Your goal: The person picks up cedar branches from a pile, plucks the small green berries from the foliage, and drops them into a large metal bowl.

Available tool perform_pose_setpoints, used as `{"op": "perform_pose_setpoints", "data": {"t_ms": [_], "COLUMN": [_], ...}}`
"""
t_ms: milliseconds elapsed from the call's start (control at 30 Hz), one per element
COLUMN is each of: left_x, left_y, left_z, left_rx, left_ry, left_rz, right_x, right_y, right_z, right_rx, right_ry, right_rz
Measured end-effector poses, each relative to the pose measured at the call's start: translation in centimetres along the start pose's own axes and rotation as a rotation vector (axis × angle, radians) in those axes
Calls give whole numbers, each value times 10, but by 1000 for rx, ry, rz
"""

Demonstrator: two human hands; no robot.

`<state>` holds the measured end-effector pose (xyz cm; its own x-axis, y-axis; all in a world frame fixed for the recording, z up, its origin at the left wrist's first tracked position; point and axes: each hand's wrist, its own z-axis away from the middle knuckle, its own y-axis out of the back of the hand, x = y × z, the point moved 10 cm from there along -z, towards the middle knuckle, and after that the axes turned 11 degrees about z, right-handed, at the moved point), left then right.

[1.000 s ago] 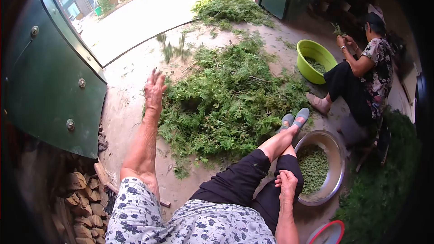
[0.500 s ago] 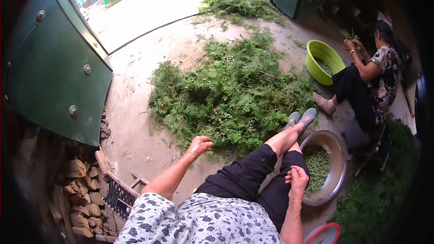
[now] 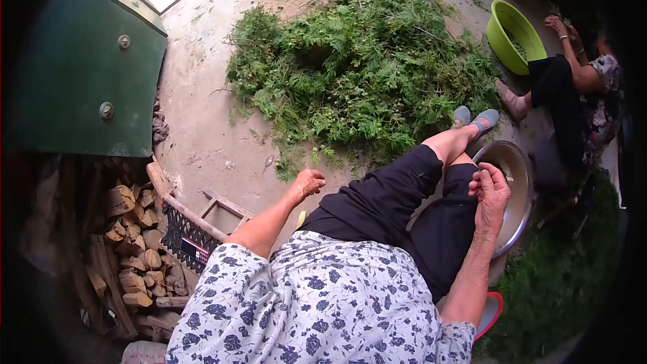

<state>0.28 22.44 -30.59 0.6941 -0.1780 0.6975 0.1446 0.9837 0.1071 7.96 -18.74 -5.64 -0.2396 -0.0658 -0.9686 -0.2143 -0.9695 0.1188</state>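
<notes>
My left hand [image 3: 309, 183] hovers over the bare floor left of my knees, fingers curled in, with nothing showing in it. Beside my right thigh, my right hand [image 3: 490, 192] is raised with fingers bent and pressed together; whatever they may pinch is too small to make out. It partly covers a metal basin [image 3: 519, 212], whose contents are mostly hidden from here. Beyond my feet lies a large heap of green conifer branches [image 3: 364, 74] with small pale cones among the sprigs.
At the right a co-worker [image 3: 586, 87] sits holding a sprig over a yellow-green tub [image 3: 502, 34]. Split firewood [image 3: 138, 249] is stacked at the left below a green metal door [image 3: 87, 74]. A wooden frame [image 3: 229, 212] stands by my left arm. A red-rimmed container [image 3: 495, 313] is behind my right elbow.
The view has tipped downward, so the heap, tub and door sit higher in it. My right hand has risen and now hides more of the basin. My left hand stays curled.
</notes>
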Motion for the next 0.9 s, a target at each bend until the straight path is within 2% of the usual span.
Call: {"op": "perform_pose_setpoints", "data": {"t_ms": [200,267,300,333,400,433,467,533,567,700,733,800,833,900], "left_x": [-8,-6,-33,-38,-50,-40,-45,-18,-18,3,-7,-27,-23,-27], "left_y": [-11,-16,-23,-23,-14,-7,-8,-7,-10,-30,-30,-36,-31,-27], "left_z": [-33,-44,-60,-65,-71,-78,-83,-85,-91,-111,-123,-147,-148,-143], "left_rx": [22,33,-52,-46,78,149,147,289,201,26,16,-48,4,27], "left_ry": [50,-26,98,113,161,58,70,-106,30,99,102,-34,-67,-106], "left_rz": [-5,18,-60,-59,-45,-310,-313,-624,-550,-745,-749,-951,-837,-800], "right_x": [26,41,45,50,60,64,67,71,73,83,84,86,87,88], "right_y": [-2,-1,-2,-3,-1,-1,-1,-2,-2,-8,-10,-11,-13,-15], "right_z": [-21,-24,-25,-27,-30,-32,-35,-39,-41,-47,-48,-48,-48,-48], "right_rx": [-27,-16,-14,-22,1,4,4,15,18,23,18,30,15,8], "right_ry": [-84,-131,-143,-157,-178,-191,-204,-221,-231,-268,-275,-295,-305,-311], "right_rz": [-8,-26,-25,-26,-53,-64,-64,-68,-67,-96,-111,-112,-93,-91]}}
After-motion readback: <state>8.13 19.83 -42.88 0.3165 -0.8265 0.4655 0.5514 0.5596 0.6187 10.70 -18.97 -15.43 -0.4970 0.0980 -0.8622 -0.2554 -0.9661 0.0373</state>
